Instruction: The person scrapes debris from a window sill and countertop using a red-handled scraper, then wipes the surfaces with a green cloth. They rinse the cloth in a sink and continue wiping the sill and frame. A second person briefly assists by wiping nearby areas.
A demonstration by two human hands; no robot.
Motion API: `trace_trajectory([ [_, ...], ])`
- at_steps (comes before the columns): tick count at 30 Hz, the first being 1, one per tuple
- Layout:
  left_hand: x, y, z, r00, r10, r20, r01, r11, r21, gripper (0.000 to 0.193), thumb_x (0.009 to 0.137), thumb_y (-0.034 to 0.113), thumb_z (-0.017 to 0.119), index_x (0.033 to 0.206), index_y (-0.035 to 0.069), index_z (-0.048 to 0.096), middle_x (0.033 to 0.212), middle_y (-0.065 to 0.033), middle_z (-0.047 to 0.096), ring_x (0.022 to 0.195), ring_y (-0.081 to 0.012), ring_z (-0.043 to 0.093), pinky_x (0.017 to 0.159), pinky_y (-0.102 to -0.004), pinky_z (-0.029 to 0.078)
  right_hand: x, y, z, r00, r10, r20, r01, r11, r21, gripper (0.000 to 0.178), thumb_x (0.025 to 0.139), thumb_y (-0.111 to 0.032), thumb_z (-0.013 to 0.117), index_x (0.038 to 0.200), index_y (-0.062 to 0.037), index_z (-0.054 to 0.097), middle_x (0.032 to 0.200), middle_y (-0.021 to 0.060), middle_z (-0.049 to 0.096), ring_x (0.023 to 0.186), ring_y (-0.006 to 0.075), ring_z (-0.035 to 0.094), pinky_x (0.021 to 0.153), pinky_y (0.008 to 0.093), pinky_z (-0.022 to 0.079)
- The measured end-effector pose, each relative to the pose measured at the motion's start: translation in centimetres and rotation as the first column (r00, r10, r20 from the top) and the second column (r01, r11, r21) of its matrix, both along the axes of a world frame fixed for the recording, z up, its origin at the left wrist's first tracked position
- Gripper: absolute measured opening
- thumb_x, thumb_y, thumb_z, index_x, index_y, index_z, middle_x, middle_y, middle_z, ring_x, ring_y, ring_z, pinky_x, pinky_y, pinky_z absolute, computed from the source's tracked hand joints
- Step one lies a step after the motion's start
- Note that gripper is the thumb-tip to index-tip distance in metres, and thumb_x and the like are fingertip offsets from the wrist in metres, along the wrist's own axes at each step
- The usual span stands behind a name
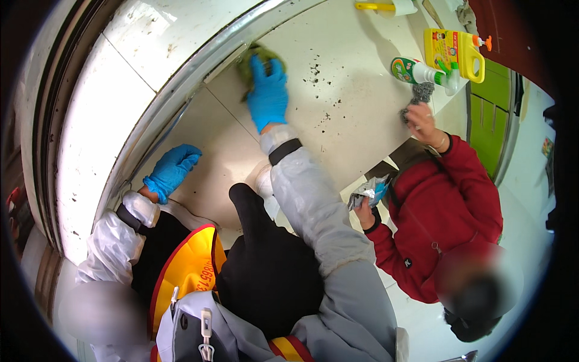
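Note:
My right hand (269,93), in a blue glove, presses a dark green cloth (244,67) onto the pale tiled floor (289,130) beside a metal-edged ledge. Its fingers lie over the cloth, whose underside is hidden. Dark crumbs of dirt (315,73) are scattered on the tiles to the right of that hand. My left hand (172,172), gloved in blue too, hangs over the floor near the ledge, fingers loosely stretched and nothing visible in them. White sleeve covers with black bands wrap both my wrists.
At right a person in a red top (443,211) holds a silvery packet (369,192) and has the other hand at a grey scouring pad (422,92). Beyond are a white-green spray bottle (413,70), a yellow jug (449,48) and a yellow-handled tool (375,6). Green cabinets (488,123) stand behind.

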State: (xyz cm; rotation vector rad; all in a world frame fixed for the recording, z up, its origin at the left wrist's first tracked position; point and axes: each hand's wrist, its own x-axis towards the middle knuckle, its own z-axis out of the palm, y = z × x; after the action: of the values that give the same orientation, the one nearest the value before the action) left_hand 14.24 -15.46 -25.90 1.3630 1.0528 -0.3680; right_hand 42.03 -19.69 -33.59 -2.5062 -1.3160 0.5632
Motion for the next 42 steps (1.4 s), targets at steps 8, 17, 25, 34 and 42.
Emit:
trace_trajectory([
  [8,0.2,-0.1,0.3,0.999,0.019,0.037,-0.018,1.000,-0.026,0.027,0.099,0.025,0.056,0.114,0.004,0.064,0.101,-0.0081,0.066,0.088,-0.0181,0.062,0.079,-0.0301,0.051,11.2,-9.2,-2.6,0.827,-0.534,0.178,0.488,0.838,0.243,0.065,0.074,0.006,0.068,0.136,-0.0060,0.048,0.133,0.0200,0.043,0.120,0.0383,0.049,0.102,0.0404,0.046],
  [17,0.1,-0.3,0.6,0.999,0.048,-0.004,-0.048,0.989,-0.138,0.027,0.099,0.026,0.057,0.115,0.005,0.064,0.102,-0.0061,0.065,0.088,-0.0158,0.061,0.080,-0.0294,0.050,9.3,-11.9,1.0,0.844,-0.530,0.084,0.485,0.821,0.301,0.062,0.077,0.007,0.060,0.137,-0.0047,0.047,0.130,0.0211,0.044,0.118,0.0388,0.050,0.101,0.0421,0.045],
  [25,0.6,-0.1,0.8,0.997,0.069,0.029,-0.067,0.996,-0.062,0.027,0.099,0.027,0.058,0.114,0.006,0.064,0.100,-0.0054,0.065,0.085,-0.0154,0.061,0.077,-0.0290,0.051,5.8,3.8,0.0,0.964,-0.262,-0.041,0.265,0.951,0.157,0.068,0.078,0.001,0.064,0.140,-0.0182,0.044,0.136,0.0197,0.040,0.118,0.0423,0.049,0.087,0.0431,0.054],
  [34,0.2,-0.4,0.3,0.998,0.046,0.041,-0.043,0.997,-0.063,0.025,0.098,0.025,0.058,0.113,0.005,0.065,0.097,-0.0064,0.065,0.084,-0.0160,0.061,0.078,-0.0293,0.050,18.5,-8.1,-5.9,0.453,-0.596,-0.663,0.883,0.199,0.425,0.040,0.083,0.003,0.061,0.122,-0.0005,0.054,0.112,0.0166,0.058,0.100,0.0311,0.060,0.086,0.0421,0.051],
  [42,-0.2,-0.6,-0.5,0.997,-0.005,0.075,0.006,1.000,-0.017,0.024,0.097,0.022,0.060,0.112,0.004,0.065,0.100,-0.0092,0.066,0.089,-0.0212,0.063,0.081,-0.0329,0.050,17.1,-19.4,-3.5,0.584,-0.748,-0.315,0.801,0.468,0.373,0.042,0.086,-0.008,0.057,0.129,-0.0074,0.055,0.123,0.0126,0.056,0.109,0.0286,0.056,0.095,0.0418,0.047],
])
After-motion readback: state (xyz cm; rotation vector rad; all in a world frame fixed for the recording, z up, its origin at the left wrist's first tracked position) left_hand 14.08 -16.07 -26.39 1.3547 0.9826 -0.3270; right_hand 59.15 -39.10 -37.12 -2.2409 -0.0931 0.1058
